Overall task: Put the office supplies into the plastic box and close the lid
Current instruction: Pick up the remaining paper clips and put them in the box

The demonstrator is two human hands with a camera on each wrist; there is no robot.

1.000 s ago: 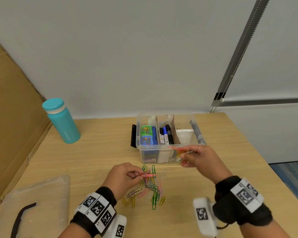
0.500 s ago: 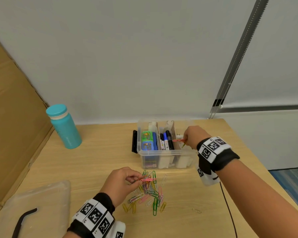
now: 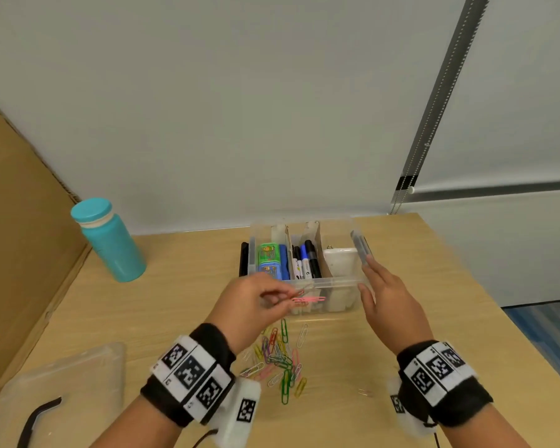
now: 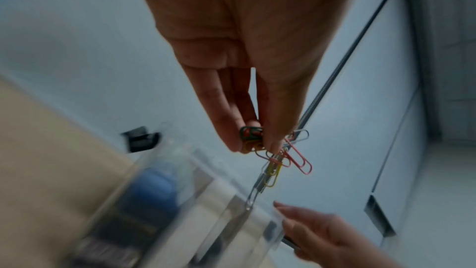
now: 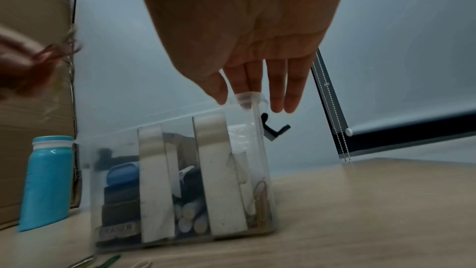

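Observation:
The clear plastic box (image 3: 337, 281) stands open at mid-table, with an eraser, markers and a white pouch in its compartments. My left hand (image 3: 288, 297) pinches several coloured paper clips (image 3: 308, 299) just in front of the box's front wall. The left wrist view shows the pinched clips (image 4: 283, 160) dangling from my fingertips (image 4: 233, 144) above the box (image 4: 180, 191). My right hand (image 3: 367, 276) is open, its straight fingers (image 5: 276, 101) touching the box's front right corner (image 5: 247, 97). A few clips (image 5: 261, 201) lie in the right compartment. A pile of clips (image 3: 280, 357) lies on the table.
The clear lid (image 3: 62, 383) with a black latch lies at the front left. A teal bottle (image 3: 110, 240) stands at the back left beside a cardboard sheet (image 3: 20, 253). One stray clip (image 3: 364, 392) lies near my right wrist. The table edge runs along the right.
My right hand has come back out of the box's right compartment without its clip and now touches the front right corner. My left hand has lifted its clips from the pile towards the box.

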